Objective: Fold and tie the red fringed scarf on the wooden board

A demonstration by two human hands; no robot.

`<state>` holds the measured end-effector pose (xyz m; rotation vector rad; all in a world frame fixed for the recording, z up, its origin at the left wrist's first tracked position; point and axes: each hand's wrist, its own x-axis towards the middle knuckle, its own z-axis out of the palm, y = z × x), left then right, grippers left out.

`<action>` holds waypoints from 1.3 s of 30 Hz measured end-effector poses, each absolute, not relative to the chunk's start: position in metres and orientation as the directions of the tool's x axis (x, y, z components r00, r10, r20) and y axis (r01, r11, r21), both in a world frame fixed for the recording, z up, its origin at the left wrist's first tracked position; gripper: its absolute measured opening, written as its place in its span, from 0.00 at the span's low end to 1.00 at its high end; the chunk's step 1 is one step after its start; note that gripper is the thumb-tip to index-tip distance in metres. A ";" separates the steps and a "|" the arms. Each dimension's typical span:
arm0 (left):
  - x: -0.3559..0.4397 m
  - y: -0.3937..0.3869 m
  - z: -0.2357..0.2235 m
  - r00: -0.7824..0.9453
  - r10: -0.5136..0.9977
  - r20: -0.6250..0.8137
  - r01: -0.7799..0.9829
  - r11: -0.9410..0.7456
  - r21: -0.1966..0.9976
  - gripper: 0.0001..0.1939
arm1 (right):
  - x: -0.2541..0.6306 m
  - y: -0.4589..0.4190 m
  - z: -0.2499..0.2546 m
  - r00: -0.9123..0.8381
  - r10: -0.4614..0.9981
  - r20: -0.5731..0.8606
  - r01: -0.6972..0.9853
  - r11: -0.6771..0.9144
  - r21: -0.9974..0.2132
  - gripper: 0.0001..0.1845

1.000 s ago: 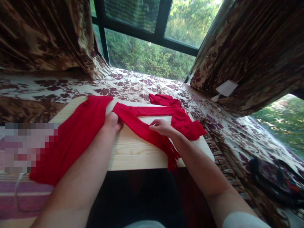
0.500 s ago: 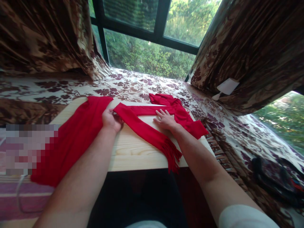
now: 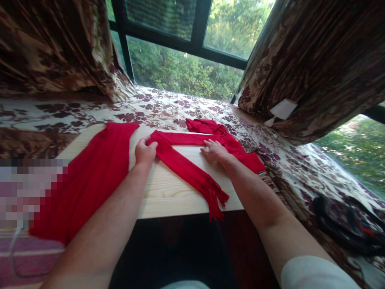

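Note:
A red scarf (image 3: 186,166) with a fringed end lies bent on the pale wooden table (image 3: 162,200). My left hand (image 3: 145,150) pinches the scarf at its bend, thumb on top. The fringe hangs over the table's near edge. My right hand (image 3: 215,151) rests with fingers spread on the scarf's far strip, gripping nothing. More red cloth (image 3: 240,150) lies bunched beyond that hand, at the table's right edge. To the left, a wide piece of red fabric (image 3: 93,172) is spread across the table and hangs past its edge.
A floral cover (image 3: 168,104) spreads behind the table to the window. Another red bundle (image 3: 204,126) sits at the far edge. A small white lamp (image 3: 282,109) stands by the right curtain (image 3: 288,48). A black bag (image 3: 345,224) lies at the lower right.
My left hand has shifted slightly right, and its thumb now shows over the scarf's bend. My right hand has slid a little to the right along the strip.

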<state>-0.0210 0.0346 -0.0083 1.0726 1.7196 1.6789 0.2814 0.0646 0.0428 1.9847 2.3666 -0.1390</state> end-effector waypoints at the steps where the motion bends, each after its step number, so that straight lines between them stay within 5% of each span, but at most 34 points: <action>1: -0.018 0.032 -0.007 -0.551 0.794 0.256 0.355 -0.055 0.933 0.30 | 0.282 0.065 0.046 -0.185 0.980 -0.072 0.983 0.183 -0.029 0.32; 5: -0.006 0.019 0.000 -0.332 0.844 0.422 0.742 -0.042 0.669 0.32 | 0.290 0.072 0.059 -0.015 0.991 0.134 0.999 0.010 0.038 0.24; 8: 0.001 0.014 0.002 -0.191 0.907 0.375 0.811 -0.070 0.581 0.27 | 0.307 0.078 0.062 0.210 0.958 0.195 0.975 -0.220 0.030 0.35; 12: 0.003 0.014 0.001 -0.133 0.933 0.334 0.828 -0.080 0.554 0.25 | 0.332 0.084 0.060 0.381 0.924 0.034 0.923 -0.378 -0.067 0.42; 19: 0.002 0.017 -0.002 -0.134 0.940 0.314 0.819 -0.073 0.569 0.20 | 0.355 0.085 0.068 0.447 0.888 0.110 0.880 -0.414 -0.235 0.20; 24: 0.002 0.018 -0.003 -0.122 0.943 0.310 0.825 -0.077 0.559 0.20 | 0.351 0.082 0.101 0.366 0.892 0.263 0.825 -0.180 -0.535 0.15; 29: 0.002 0.018 -0.003 -0.114 0.950 0.292 0.840 -0.065 0.539 0.22 | 0.318 0.046 0.137 0.012 0.968 0.250 0.547 0.203 -0.812 0.16; 33: 0.002 0.018 -0.003 -0.121 0.945 0.304 0.836 -0.069 0.545 0.21 | 0.278 0.002 0.152 -0.290 0.930 0.227 0.527 0.353 -0.773 0.11; 39: 0.002 0.015 0.001 -0.122 0.950 0.286 0.827 -0.062 0.558 0.19 | 0.216 -0.051 0.138 -0.592 0.785 0.184 0.636 0.595 -0.490 0.02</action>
